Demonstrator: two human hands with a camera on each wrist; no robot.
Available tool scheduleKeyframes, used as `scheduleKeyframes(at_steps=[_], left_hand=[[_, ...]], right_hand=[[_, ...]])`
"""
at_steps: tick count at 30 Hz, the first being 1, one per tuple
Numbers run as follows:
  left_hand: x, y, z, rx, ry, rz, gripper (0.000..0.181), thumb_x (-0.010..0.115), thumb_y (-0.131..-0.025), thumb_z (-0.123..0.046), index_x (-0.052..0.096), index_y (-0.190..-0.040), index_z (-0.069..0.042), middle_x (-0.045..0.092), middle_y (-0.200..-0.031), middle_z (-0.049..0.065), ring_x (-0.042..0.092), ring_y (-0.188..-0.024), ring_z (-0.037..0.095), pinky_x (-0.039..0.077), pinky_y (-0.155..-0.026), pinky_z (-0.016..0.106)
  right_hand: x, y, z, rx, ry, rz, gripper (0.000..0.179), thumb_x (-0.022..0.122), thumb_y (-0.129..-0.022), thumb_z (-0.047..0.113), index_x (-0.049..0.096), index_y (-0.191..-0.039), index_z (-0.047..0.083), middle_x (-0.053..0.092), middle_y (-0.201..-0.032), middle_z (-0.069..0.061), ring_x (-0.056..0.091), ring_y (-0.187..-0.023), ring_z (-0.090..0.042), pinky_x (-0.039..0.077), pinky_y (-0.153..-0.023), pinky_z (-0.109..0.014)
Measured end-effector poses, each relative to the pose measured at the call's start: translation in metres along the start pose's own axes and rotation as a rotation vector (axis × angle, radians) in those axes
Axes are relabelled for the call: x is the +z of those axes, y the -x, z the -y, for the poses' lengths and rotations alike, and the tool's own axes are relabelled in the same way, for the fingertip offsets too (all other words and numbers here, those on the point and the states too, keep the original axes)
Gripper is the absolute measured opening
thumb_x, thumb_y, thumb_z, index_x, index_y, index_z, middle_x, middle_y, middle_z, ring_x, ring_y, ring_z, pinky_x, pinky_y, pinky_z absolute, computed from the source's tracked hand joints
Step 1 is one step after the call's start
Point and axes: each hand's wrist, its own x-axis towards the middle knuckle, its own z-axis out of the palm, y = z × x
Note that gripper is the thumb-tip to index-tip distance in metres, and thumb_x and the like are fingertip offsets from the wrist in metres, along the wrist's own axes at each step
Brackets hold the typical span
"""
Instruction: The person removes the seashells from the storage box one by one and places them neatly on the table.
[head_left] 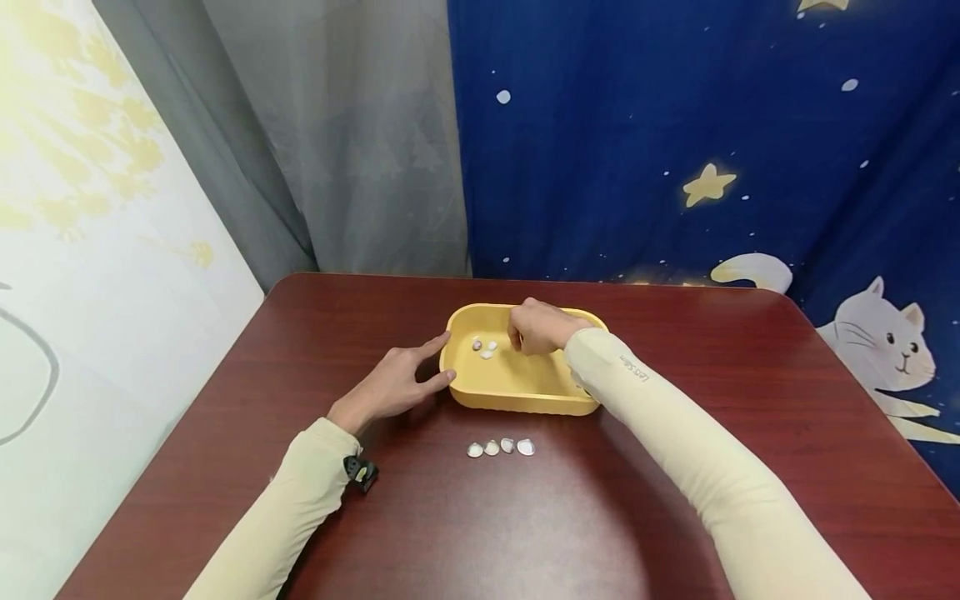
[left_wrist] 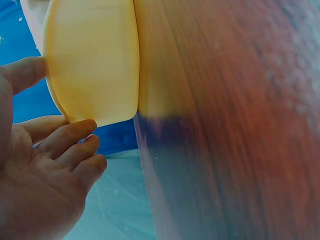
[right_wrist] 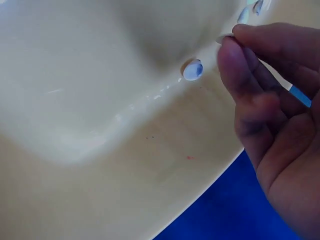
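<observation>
On the table is a yellow plastic tub [head_left: 517, 405] with a few small shells [head_left: 487, 355] in its left part. My left hand [head_left: 393, 379] touches the tub's left end, thumb and forefinger spread along the rim; in the left wrist view the fingertips rest against its outer wall. Inside the tub, my right hand [head_left: 540, 327] reaches down with curled fingers. The right wrist view shows its thumb and forefinger pinching a small whitish shell [right_wrist: 224, 37], mostly hidden by the fingertips. Another shell [right_wrist: 193, 70] lies by the tub wall there.
In front of the tub, several pale shells [head_left: 491, 447] lie in a row on the dark red table [head_left: 585, 517]. A grey curtain [head_left: 360, 142] and a blue starry curtain [head_left: 600, 150] hang behind. A pale wall [head_left: 90, 275] stands at left.
</observation>
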Motion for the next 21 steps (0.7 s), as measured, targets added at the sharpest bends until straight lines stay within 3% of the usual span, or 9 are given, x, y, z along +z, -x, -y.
scheduleKeyframes(at_steps=[8, 12, 16, 21], left_hand=[[0.002, 0.001, 0.001, 0.002, -0.001, -0.009, 0.070, 0.058, -0.098, -0.049, 0.036, -0.157, -0.018, 0.047, -0.156, 0.006, 0.048, -0.143, 0.024, 0.043, -0.116, 0.048], [0.002, 0.000, 0.001, -0.003, -0.002, -0.003, 0.070, 0.058, -0.098, -0.049, 0.035, -0.157, -0.018, 0.047, -0.156, 0.007, 0.048, -0.143, 0.024, 0.043, -0.116, 0.048], [0.002, 0.000, 0.001, -0.006, -0.002, -0.005, 0.070, 0.058, -0.098, -0.049, 0.035, -0.157, -0.018, 0.046, -0.157, 0.007, 0.048, -0.143, 0.024, 0.043, -0.116, 0.048], [0.002, -0.001, 0.002, -0.001, 0.004, -0.007, 0.070, 0.058, -0.099, -0.049, 0.035, -0.158, -0.018, 0.046, -0.157, 0.006, 0.047, -0.144, 0.024, 0.042, -0.116, 0.048]], right_hand=[[-0.007, 0.007, 0.002, 0.038, -0.051, 0.013, 0.023, 0.065, -0.076, -0.008, 0.079, -0.080, 0.009, 0.073, -0.074, 0.002, 0.065, -0.070, -0.012, 0.054, -0.064, -0.023], [-0.010, 0.011, 0.002, 0.045, -0.039, 0.001, 0.017, 0.069, -0.081, -0.002, 0.078, -0.077, 0.012, 0.074, -0.074, 0.001, 0.067, -0.060, -0.009, 0.056, -0.066, -0.025], [-0.013, 0.014, 0.002, 0.021, -0.038, -0.011, 0.015, 0.074, -0.086, 0.009, 0.075, -0.072, 0.014, 0.072, -0.069, 0.000, 0.064, -0.050, -0.009, 0.055, -0.063, -0.025], [-0.017, 0.020, 0.004, -0.020, -0.033, -0.021, 0.015, 0.075, -0.086, 0.012, 0.074, -0.072, 0.014, 0.066, -0.066, 0.003, 0.059, -0.058, -0.010, 0.049, -0.061, -0.024]])
